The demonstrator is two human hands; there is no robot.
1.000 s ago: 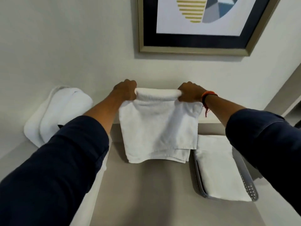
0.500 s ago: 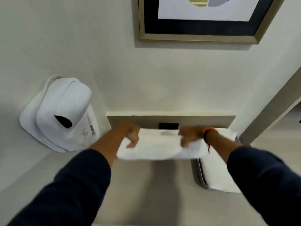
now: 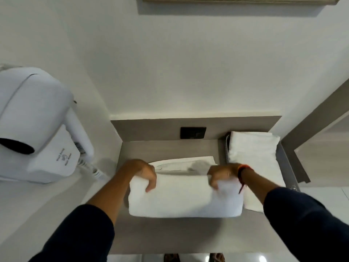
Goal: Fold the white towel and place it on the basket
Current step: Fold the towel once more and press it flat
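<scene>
At six o'clock on the table (image 3: 170,233), both hands, left (image 3: 144,173) and right (image 3: 221,175), pinch the white towel (image 3: 185,197) by its ends to keep the fold taut; the basket (image 3: 287,167) waits at three o'clock.

Soft matt terry cloth towel (image 3: 185,197), matt wood-grain shelf (image 3: 166,148), glossy plastic dryer (image 3: 35,118).

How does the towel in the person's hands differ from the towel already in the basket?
The held towel is gripped by the left hand and right hand over the counter; the basket towel lies untouched in the grey basket. The held towel runs sideways, the basket towel front to back. Both are white and folded.
</scene>
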